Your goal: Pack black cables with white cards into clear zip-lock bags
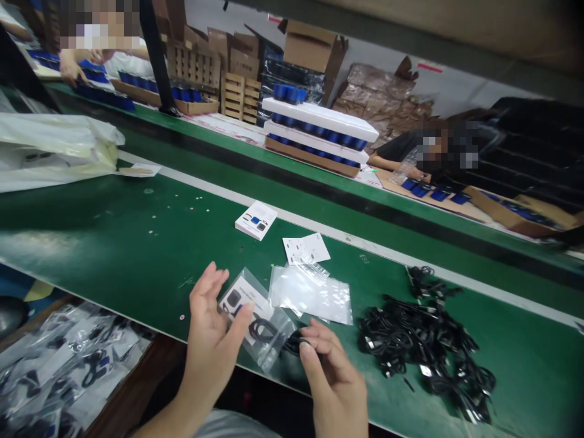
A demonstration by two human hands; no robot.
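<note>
My left hand holds a clear plastic bag with its thumb lying on the front. Inside the bag are a printed leaflet and a coiled black cable. Between the thumb and fingers of my right hand, a dark coiled cable is pinched at the bag's right edge. Whether it reaches into the bag, I cannot tell. Just beyond lie a stack of flat clear bags and an unfolded leaflet. To the right is a heap of black USB cables.
A leaflet stack sits further back on the green bench. At lower left, a box holds several filled bags. A large white plastic sack lies at left. Co-workers handle blue parts across the bench.
</note>
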